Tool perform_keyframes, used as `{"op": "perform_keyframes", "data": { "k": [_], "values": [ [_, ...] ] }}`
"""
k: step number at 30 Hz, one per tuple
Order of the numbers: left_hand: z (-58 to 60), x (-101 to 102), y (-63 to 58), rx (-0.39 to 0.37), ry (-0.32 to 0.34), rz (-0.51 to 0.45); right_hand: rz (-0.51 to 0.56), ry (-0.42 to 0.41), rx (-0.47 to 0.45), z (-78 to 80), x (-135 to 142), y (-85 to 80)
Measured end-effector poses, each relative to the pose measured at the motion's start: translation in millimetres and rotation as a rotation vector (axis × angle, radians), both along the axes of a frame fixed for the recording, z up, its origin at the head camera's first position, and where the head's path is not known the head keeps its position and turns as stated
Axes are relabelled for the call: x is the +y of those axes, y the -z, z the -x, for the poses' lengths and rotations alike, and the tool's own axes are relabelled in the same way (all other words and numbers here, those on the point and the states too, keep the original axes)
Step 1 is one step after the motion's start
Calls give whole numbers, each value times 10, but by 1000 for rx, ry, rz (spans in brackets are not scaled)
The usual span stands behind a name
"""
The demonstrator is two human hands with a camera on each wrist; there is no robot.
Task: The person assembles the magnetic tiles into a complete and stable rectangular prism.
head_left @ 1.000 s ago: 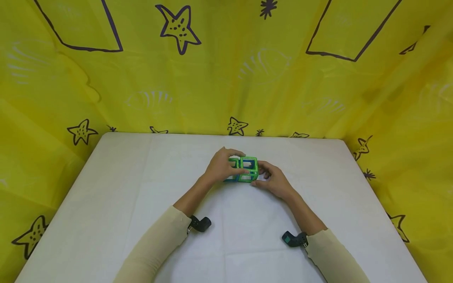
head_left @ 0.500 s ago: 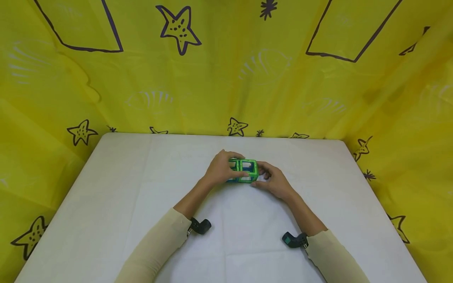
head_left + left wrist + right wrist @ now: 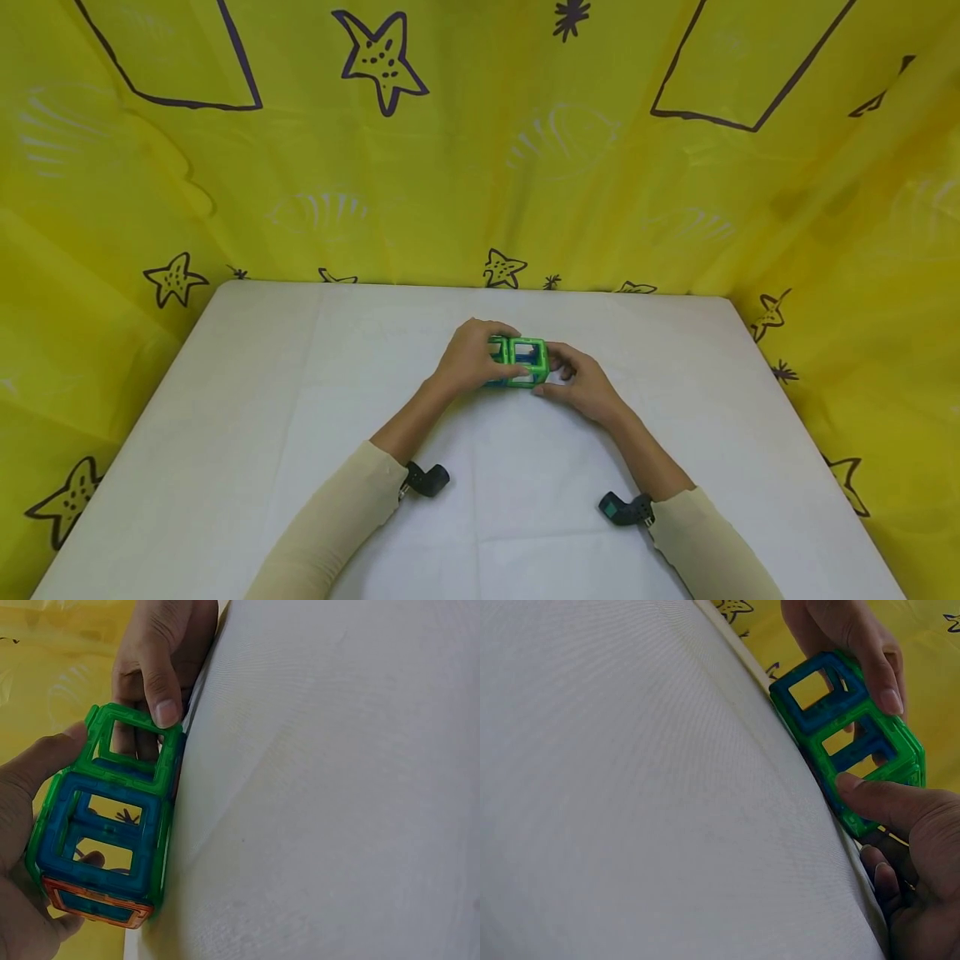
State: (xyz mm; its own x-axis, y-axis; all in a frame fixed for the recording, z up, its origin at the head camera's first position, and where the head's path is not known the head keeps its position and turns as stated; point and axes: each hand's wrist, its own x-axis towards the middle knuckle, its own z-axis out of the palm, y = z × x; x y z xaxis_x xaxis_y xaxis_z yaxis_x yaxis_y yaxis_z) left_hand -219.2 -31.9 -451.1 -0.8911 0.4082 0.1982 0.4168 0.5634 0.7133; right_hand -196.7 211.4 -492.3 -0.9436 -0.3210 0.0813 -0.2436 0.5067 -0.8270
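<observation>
Two joined cubes of magnetic tiles [image 3: 543, 354] stand on the white tabletop near its far side. Their open square frames are translucent green and blue, and an orange-red tile [image 3: 141, 918] closes one end in the left wrist view. The left hand [image 3: 463, 357] grips the left cube from behind and in front, its thumb reaching along the front to the right cube. At the right end, the right hand [image 3: 588, 386] holds the other cube, thumb in front and fingers behind; its thumb lies on a green tile [image 3: 851, 720] in the right wrist view. Part of the left cube is hidden.
The white-covered table [image 3: 480, 533] ends at a far edge just beyond the hands. A yellow curtain [image 3: 450, 167] with starfish and fish drawings hangs behind and at both sides. Black cameras [image 3: 427, 481] sit on both wrists.
The joined cubes have tipped and lowered slightly since a second ago, and the left hand has come down a little with them. Over the last half second almost nothing has moved.
</observation>
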Motion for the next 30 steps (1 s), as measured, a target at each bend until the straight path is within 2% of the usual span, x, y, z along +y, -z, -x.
{"op": "perform_keyframes", "data": {
  "k": [10,18,24,30],
  "values": [
    [-3,11,7,67,4,60,-1,6,-7,-13,-10,-8],
    [-71,-62,49,-33,5,43,-4,6,-9,-7,-20,2],
    [-49,-253,143,-61,-4,-20,-3,9,-24,-1,-35,-5],
    [-43,-445,187,-94,-15,9,-11,23,-29,13,-21,2]
  ]
}}
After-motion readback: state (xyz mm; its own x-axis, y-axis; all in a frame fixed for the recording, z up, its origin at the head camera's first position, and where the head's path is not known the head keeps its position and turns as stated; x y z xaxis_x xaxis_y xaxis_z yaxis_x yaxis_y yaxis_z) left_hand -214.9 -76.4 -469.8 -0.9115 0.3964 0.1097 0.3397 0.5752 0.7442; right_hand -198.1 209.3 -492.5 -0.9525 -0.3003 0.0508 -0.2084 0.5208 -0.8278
